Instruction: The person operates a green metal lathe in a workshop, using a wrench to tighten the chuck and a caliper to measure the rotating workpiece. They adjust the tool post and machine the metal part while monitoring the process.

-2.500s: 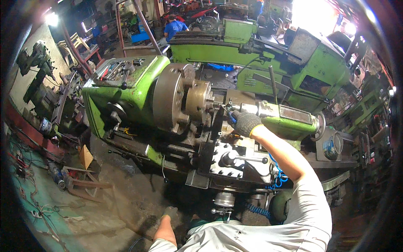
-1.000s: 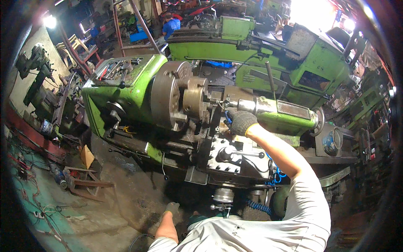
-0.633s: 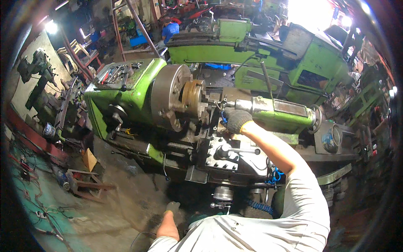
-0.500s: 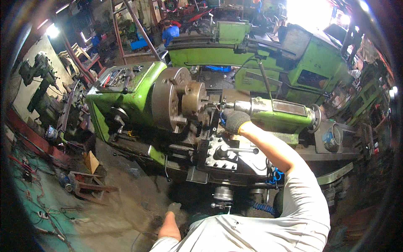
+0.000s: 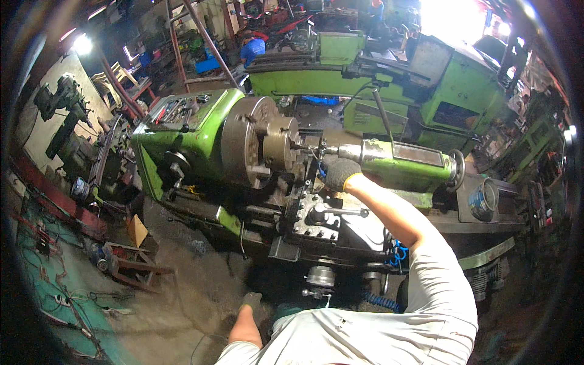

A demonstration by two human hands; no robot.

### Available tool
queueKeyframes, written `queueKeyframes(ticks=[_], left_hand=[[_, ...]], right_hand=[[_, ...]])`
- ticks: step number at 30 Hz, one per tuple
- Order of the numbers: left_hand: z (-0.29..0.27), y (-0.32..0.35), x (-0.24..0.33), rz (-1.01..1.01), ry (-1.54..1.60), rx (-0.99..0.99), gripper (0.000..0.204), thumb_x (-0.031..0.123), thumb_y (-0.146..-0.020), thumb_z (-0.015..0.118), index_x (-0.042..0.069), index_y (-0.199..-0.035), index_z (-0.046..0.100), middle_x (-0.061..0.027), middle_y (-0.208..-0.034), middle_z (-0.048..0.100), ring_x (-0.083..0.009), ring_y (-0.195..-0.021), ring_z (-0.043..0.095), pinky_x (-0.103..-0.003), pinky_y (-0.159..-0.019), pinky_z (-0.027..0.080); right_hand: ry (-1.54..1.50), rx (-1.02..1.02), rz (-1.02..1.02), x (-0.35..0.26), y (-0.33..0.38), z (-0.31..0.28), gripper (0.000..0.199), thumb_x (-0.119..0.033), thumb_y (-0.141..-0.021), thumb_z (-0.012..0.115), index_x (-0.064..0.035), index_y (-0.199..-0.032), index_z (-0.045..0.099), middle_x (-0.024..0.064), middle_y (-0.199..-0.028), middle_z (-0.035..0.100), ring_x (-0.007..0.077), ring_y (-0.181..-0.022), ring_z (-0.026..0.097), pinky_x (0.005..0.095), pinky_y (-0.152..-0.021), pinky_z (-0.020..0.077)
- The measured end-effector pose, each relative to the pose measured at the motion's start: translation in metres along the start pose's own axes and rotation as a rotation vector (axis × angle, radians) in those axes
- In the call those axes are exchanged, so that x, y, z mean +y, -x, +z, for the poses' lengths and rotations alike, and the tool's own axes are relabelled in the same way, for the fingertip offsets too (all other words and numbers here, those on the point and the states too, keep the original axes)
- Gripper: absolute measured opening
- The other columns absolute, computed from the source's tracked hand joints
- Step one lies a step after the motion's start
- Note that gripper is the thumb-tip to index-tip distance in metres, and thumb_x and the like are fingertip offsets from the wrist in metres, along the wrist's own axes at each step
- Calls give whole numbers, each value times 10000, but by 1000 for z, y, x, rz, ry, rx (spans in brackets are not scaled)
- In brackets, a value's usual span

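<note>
My right hand [image 5: 342, 174], in a dark glove with a yellow cuff, is closed beside the tailstock spindle of a green lathe. A small blue part [image 5: 322, 172] shows at its fingers, but the glove hides most of what it grips. Left of the hand, a brownish round workpiece [image 5: 280, 145] sits in the large chuck [image 5: 248, 143]. The green tailstock [image 5: 409, 162] stands to the right. Below the hand is the square tool post [image 5: 316, 214] with its lever. My left hand [image 5: 252, 300], also gloved, hangs low in front of the lathe, its fingers unclear.
A blue coiled hose [image 5: 382, 302] hangs at the carriage's front, near a handwheel [image 5: 320, 277]. A bucket [image 5: 482, 201] stands on the right of the bed. Another green lathe [image 5: 316, 83] runs behind; a person in blue [image 5: 252, 48] is farther back. Cables [image 5: 67, 301] lie at lower left.
The whole view has shifted slightly. My right hand stays by the tailstock spindle, closed as before, and my left hand still hangs low.
</note>
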State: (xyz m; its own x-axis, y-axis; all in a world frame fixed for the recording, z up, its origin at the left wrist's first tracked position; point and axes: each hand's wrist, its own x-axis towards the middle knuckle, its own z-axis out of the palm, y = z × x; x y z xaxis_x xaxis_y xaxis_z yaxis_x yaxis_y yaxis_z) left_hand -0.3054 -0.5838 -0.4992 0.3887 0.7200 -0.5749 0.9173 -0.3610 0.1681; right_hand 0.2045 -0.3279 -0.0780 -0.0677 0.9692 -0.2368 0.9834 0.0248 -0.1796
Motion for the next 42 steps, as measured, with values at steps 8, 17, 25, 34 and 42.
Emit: queueKeyframes(ticks=[8, 17, 25, 34, 42], left_hand=[[-14, 10, 21, -27, 6, -90, 422, 365, -871, 697, 68, -1171, 716, -237, -1210, 698, -414, -1152, 661, -518, -967, 531], [38, -20, -38, -193, 326, -145, 447, 405, -872, 687, 56, -1149, 717, -235, -1213, 699, -417, -1158, 659, -519, -961, 535], [-26, -61, -40, 86, 105, -96, 297, 193, -983, 483, 90, -1122, 725, -231, -1182, 698, -416, -1125, 676, -517, -941, 547], [-45, -92, -69, 137, 126, -12, 331, 241, -982, 488, 34, -1066, 732, -217, -1154, 713, -428, -1103, 682, -548, -937, 528], [-59, -77, -75, 85, -10, -82, 270, 174, -969, 518, 83, -1104, 734, -212, -1147, 720, -406, -1074, 700, -529, -906, 552]], right_hand=[[-41, 61, -4, 16, -20, 21, 359, -293, -907, 674, -38, -1159, 654, 248, -1177, 697, 409, -1115, 682, 489, -933, 535], [-77, 65, 29, -13, -14, 6, 417, -395, -956, 639, -60, -1201, 593, 246, -1114, 707, 431, -1076, 676, 516, -914, 521], [25, 86, 15, -14, -12, 1, 370, -341, -920, 654, -32, -1121, 636, 250, -1074, 725, 426, -1053, 696, 517, -897, 541], [82, 88, 83, -11, -18, 7, 495, -442, -935, 642, -129, -1300, 523, 236, -1044, 727, 445, -1011, 697, 549, -864, 533], [70, 59, 53, -9, -24, 6, 429, -432, -924, 649, -92, -1184, 610, 224, -1057, 726, 428, -1006, 702, 535, -875, 540]])
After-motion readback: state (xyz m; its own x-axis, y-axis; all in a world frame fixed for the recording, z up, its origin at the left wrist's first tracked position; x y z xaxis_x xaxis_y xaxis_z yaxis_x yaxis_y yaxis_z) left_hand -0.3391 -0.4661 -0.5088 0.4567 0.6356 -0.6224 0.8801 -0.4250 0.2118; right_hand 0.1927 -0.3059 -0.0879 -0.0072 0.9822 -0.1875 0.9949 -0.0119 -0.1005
